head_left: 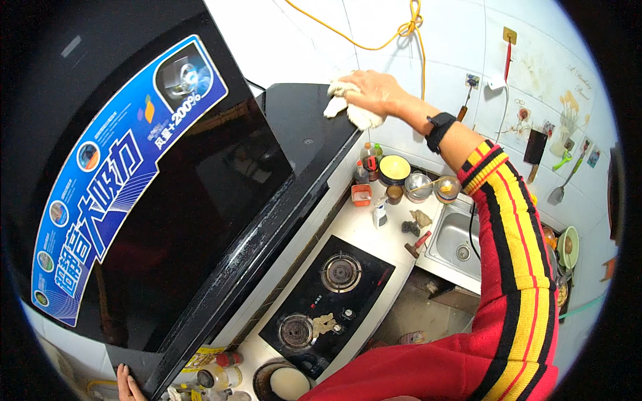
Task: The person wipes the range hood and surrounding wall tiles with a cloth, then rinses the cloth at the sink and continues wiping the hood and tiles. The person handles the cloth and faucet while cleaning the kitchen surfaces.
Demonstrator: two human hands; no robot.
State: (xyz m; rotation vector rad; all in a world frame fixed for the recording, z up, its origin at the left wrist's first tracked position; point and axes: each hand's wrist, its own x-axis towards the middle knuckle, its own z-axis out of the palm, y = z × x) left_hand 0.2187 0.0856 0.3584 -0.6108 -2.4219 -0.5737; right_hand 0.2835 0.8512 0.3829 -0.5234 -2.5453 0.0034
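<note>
A black range hood (231, 274) with a glossy panel and a large blue sticker (127, 167) fills the left side. My right hand (374, 92) is closed around a crumpled whitish cloth (364, 117), pressing it on the far end of the hood's top, close to the tiled wall. My right arm, in a red sleeve with yellow and black stripes and a black wristband, stretches up from the lower right. At the lower left, only the fingers of my left hand (127, 383) show, stretched out against the hood's near lower corner; the palm is out of sight.
Below lies a counter with a black two-burner gas stove (328, 301), a rag (324, 325) on it, and a steel sink (458, 240). Bottles, bowls and a spray bottle (380, 215) crowd the far corner. A yellow cord (409, 28) hangs on the wall. A pot (284, 382) stands nearby.
</note>
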